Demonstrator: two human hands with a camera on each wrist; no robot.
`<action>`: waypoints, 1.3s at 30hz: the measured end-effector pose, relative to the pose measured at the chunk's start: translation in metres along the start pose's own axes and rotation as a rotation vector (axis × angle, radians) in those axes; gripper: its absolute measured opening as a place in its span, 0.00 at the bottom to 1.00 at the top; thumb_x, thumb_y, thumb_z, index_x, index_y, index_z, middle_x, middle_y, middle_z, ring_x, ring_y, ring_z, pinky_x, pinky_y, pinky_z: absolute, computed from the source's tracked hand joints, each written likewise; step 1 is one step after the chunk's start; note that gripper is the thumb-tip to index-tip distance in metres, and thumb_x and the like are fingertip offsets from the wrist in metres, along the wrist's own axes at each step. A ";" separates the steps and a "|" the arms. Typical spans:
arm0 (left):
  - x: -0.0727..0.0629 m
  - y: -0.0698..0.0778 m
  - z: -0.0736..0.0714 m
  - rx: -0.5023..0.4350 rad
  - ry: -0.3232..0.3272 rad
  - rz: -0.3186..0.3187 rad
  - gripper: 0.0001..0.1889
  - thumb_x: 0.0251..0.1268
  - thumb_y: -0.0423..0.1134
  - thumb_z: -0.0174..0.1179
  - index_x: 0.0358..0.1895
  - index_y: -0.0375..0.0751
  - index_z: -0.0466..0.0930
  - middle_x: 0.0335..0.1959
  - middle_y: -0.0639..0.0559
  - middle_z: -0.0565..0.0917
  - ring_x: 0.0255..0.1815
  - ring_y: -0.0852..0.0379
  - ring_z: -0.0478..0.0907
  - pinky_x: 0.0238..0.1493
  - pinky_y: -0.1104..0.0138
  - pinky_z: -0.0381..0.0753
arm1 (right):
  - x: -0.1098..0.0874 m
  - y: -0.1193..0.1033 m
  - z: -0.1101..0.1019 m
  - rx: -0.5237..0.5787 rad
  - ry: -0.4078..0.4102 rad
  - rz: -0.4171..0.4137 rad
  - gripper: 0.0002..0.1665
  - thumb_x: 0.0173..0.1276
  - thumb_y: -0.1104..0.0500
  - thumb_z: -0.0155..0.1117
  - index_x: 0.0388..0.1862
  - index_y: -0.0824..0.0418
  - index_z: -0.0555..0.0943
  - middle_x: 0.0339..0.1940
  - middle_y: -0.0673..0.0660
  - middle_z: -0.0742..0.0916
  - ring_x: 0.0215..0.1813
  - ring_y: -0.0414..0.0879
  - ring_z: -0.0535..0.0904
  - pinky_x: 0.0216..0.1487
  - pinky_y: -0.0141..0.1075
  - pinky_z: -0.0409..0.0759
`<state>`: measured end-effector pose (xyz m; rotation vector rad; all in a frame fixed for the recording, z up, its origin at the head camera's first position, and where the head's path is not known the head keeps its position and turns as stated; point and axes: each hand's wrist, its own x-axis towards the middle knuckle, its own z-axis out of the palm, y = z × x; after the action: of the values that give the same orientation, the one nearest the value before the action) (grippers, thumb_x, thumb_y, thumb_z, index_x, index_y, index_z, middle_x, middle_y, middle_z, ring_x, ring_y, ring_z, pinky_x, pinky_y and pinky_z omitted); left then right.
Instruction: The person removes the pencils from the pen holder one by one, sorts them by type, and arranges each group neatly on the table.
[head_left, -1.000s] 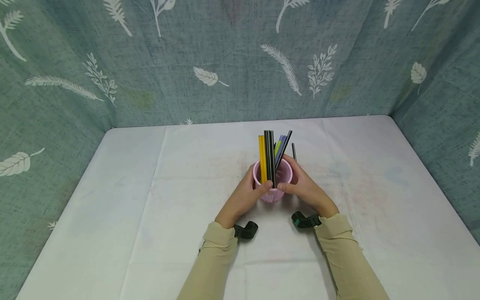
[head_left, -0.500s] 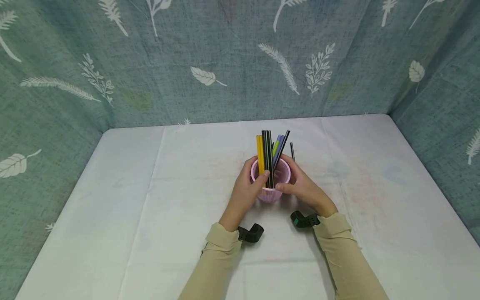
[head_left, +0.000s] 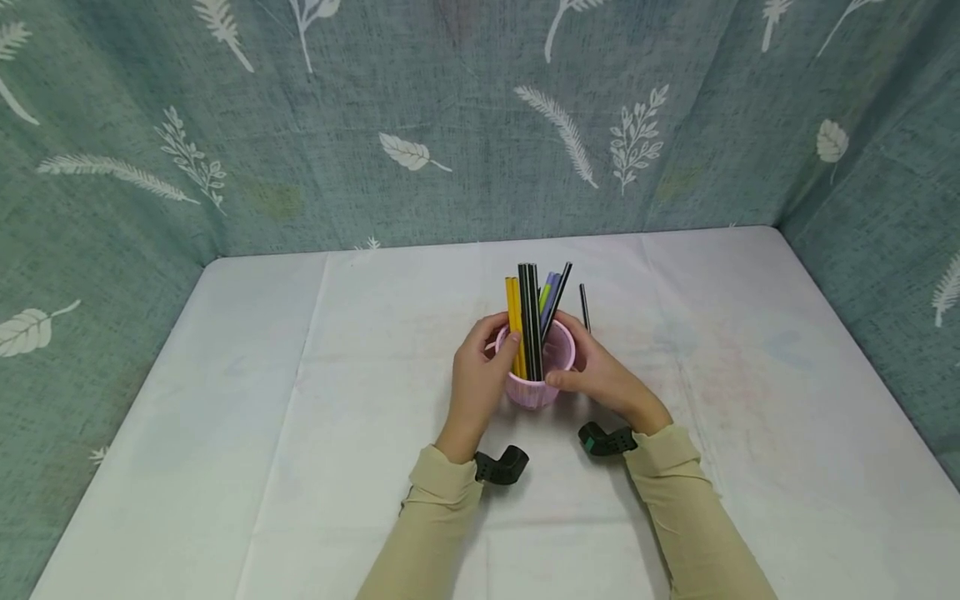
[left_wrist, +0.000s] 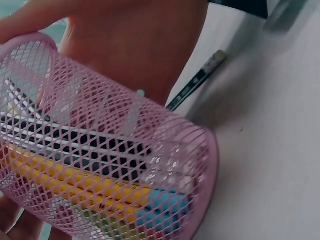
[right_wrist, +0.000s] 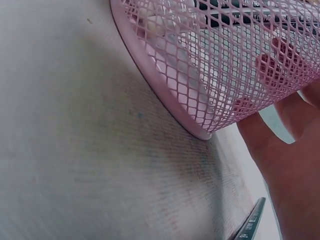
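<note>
A pink mesh pencil cup stands near the table's middle, its rim toward the head camera. Yellow pencils and several black pencils lean at its near left, with purple and green ones behind. My left hand holds the cup's left side, its thumb over the rim against the yellow pencils. From the right, my right hand grips the cup, thumb at the near rim and fingers round the far side. Through the mesh, the left wrist view shows the yellow pencils' blue ends.
A single dark pencil lies on the white-covered table just beyond the right hand; the right wrist view shows that pencil too. A grey-green leaf-patterned curtain borders the table's back and sides.
My left hand has shifted up along the cup, and its thumb has moved from the front rim to the yellow pencils. The cup and its pencils have shifted slightly left.
</note>
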<state>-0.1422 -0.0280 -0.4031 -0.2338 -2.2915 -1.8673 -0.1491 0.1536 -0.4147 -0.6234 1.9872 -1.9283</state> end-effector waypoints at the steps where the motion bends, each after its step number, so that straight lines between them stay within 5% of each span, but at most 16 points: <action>1: 0.001 0.000 -0.001 0.013 0.008 0.005 0.14 0.62 0.45 0.54 0.49 0.49 0.76 0.45 0.61 0.77 0.47 0.64 0.72 0.47 0.67 0.73 | 0.000 0.000 0.000 0.000 -0.002 0.002 0.48 0.55 0.55 0.66 0.69 0.46 0.49 0.67 0.52 0.58 0.64 0.48 0.59 0.61 0.45 0.60; 5: 0.004 0.001 -0.005 0.060 0.041 0.006 0.13 0.61 0.46 0.55 0.46 0.48 0.78 0.42 0.61 0.77 0.44 0.65 0.73 0.44 0.68 0.74 | 0.002 -0.002 0.003 0.008 -0.008 0.021 0.52 0.52 0.50 0.68 0.70 0.48 0.48 0.67 0.54 0.59 0.64 0.50 0.60 0.60 0.47 0.61; 22: 0.008 0.018 -0.024 0.063 0.084 0.111 0.12 0.62 0.48 0.54 0.43 0.48 0.78 0.37 0.59 0.79 0.39 0.63 0.74 0.42 0.63 0.74 | -0.001 -0.025 0.015 -0.047 0.054 0.043 0.46 0.55 0.64 0.62 0.69 0.58 0.49 0.64 0.59 0.62 0.62 0.51 0.62 0.59 0.50 0.62; 29: 0.003 0.032 -0.034 -0.130 0.087 0.172 0.12 0.66 0.41 0.50 0.50 0.43 0.73 0.35 0.50 0.80 0.39 0.54 0.77 0.40 0.63 0.77 | 0.002 -0.011 0.011 -0.042 0.094 0.040 0.46 0.55 0.66 0.61 0.69 0.53 0.50 0.64 0.56 0.63 0.64 0.48 0.60 0.61 0.49 0.58; 35: 0.002 0.053 -0.048 -0.334 0.240 0.252 0.14 0.70 0.35 0.42 0.55 0.40 0.67 0.31 0.38 0.75 0.29 0.44 0.78 0.27 0.61 0.79 | 0.004 0.000 0.007 -0.065 0.103 0.035 0.45 0.56 0.63 0.62 0.68 0.47 0.51 0.64 0.53 0.64 0.63 0.46 0.61 0.61 0.46 0.60; 39: 0.003 0.055 -0.056 -0.402 0.288 0.241 0.14 0.70 0.36 0.41 0.56 0.39 0.66 0.28 0.35 0.74 0.25 0.41 0.76 0.21 0.63 0.78 | 0.003 0.002 0.006 -0.053 0.095 0.029 0.45 0.56 0.61 0.62 0.68 0.47 0.51 0.64 0.53 0.64 0.64 0.45 0.60 0.62 0.46 0.58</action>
<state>-0.1304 -0.0722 -0.3389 -0.2587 -1.6163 -2.0579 -0.1489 0.1465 -0.4166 -0.5225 2.0986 -1.9271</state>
